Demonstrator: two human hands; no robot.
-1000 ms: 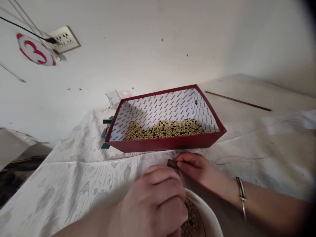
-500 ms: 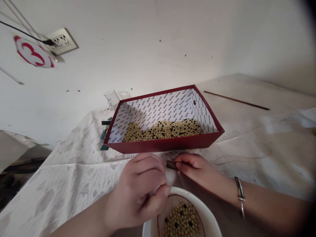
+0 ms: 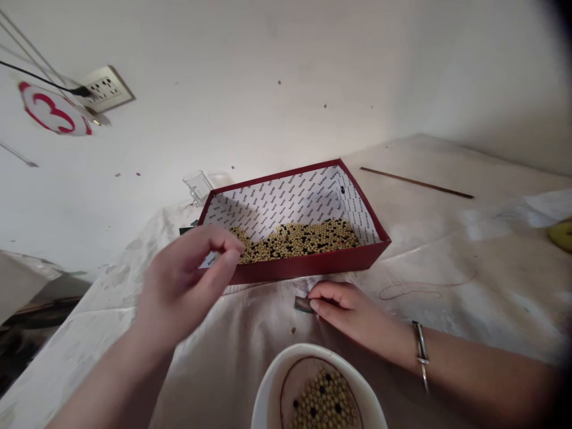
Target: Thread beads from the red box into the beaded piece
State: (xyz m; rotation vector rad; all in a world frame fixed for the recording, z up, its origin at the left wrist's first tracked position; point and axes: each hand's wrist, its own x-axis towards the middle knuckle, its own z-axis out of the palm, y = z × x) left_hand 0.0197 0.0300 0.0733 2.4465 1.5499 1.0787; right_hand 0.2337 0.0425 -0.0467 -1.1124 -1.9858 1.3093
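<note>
Left hand (image 3: 187, 280) pinched above red box (image 3: 308, 268)

On the table (image 3: 447, 250): box (image 3: 308, 266) at centre, beads (image 3: 297, 238) inside along its near wall; bowl (image 3: 272, 387) in front, holding more beads; glass (image 3: 195, 186) behind the box's left corner; stick (image 3: 415, 183) far right.

Both forearms are bare — no sleeves show. The right wrist, near the white bowl (image 3: 268, 393), wears a thin silver metal bangle (image 3: 420, 350) — plain, with a small knob at its end
</note>
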